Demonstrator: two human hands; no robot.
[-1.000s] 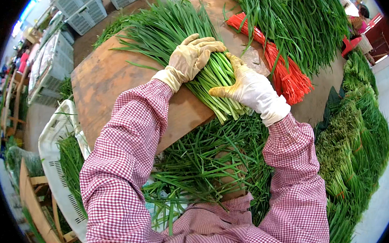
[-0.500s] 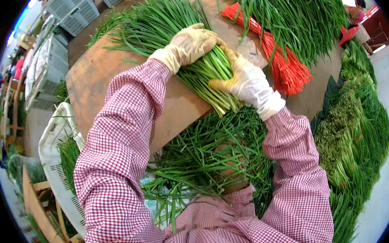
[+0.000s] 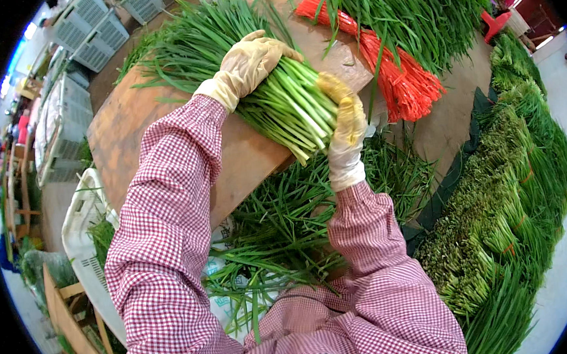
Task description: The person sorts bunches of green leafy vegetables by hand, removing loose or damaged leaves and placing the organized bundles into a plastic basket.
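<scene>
A thick bundle of garlic chives lies across a worn wooden board, leafy tops toward the far left, pale stem ends toward me. My gloved left hand wraps over the middle of the bundle, gripping it. Beside the stem ends, my gloved right hand is upright, its stained fingers extended along the bundle's right side and touching it. Its thumb is hard to make out.
Red ties lie right of the board, next to a big heap of chives. Loose leaves cover my lap area. Tied bundles are stacked at right. A white basket and grey crates stand at left.
My right hand has shifted from gripping the stems, thumb across them, to lying along their right side. My left hand keeps its hold. The whole view has shifted slightly.
</scene>
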